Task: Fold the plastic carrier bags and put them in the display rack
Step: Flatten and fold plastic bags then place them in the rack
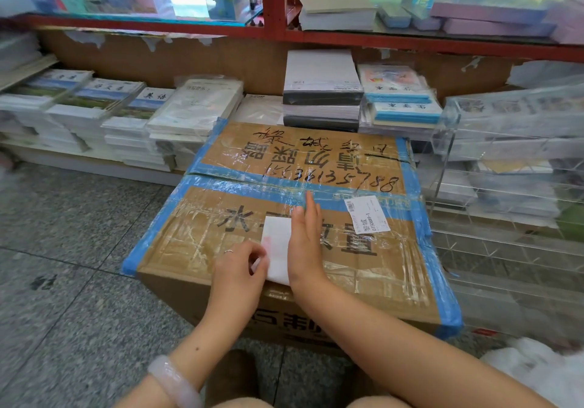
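Note:
A white plastic carrier bag [277, 243], folded into a narrow strip, lies on top of a taped cardboard box [363, 268]. My right hand [306, 237] lies flat on the strip's right side with straight fingers, pressing it down. My left hand [241, 265] pinches the strip's near left corner between thumb and fingers. A clear acrylic display rack [505, 218] stands to the right of the box. A heap of white bags [537, 366] lies on the floor at the lower right.
Stacks of exercise books and paper [126, 116] fill the low shelf behind the box. A red-framed shelf [271, 25] with more stationery runs above. Grey speckled floor tiles [69, 281] spread to the left.

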`<state>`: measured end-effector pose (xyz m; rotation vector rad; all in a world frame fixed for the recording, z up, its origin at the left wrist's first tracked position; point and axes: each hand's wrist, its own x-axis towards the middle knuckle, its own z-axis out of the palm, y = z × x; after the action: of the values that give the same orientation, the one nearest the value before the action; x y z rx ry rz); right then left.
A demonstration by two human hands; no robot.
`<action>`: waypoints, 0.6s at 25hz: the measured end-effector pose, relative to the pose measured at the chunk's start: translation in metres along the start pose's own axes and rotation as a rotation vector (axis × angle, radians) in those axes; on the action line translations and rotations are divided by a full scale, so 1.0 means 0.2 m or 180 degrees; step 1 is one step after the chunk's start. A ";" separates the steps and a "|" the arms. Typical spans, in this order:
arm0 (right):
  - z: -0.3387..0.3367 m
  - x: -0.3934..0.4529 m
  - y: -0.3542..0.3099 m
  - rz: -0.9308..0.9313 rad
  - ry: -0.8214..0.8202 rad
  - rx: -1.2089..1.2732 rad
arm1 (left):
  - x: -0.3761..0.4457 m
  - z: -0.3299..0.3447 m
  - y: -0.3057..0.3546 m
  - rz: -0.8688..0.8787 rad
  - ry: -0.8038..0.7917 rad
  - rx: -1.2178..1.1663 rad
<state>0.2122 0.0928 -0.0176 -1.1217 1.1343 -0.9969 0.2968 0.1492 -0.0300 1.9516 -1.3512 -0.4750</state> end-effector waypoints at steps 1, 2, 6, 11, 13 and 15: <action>-0.03 0.01 0.00 0.0019 -0.0070 -0.0032 | 0.00 0.01 -0.01 0.0050 0.0007 0.0026; -0.08 0.04 -0.02 -0.0014 -0.0157 -0.0203 | 0.00 0.01 -0.01 0.0071 0.0018 0.0050; -0.26 0.16 -0.09 -0.1567 -0.1070 -0.2876 | 0.01 0.03 -0.04 0.0153 0.0020 0.0127; -0.24 0.15 0.02 -0.2085 -0.2448 -0.4443 | 0.00 0.02 -0.07 0.0423 -0.0007 0.0205; -0.25 0.18 0.04 -0.1976 -0.2397 -0.4436 | 0.01 0.03 -0.12 0.1096 0.0081 0.0784; -0.25 0.18 0.05 -0.1938 -0.2417 -0.4523 | -0.01 0.03 -0.22 0.1960 -0.0116 0.1482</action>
<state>0.1687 0.0513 -0.0370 -2.7784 0.7524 0.0844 0.3209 0.1582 -0.0651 1.7286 -2.1182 0.1146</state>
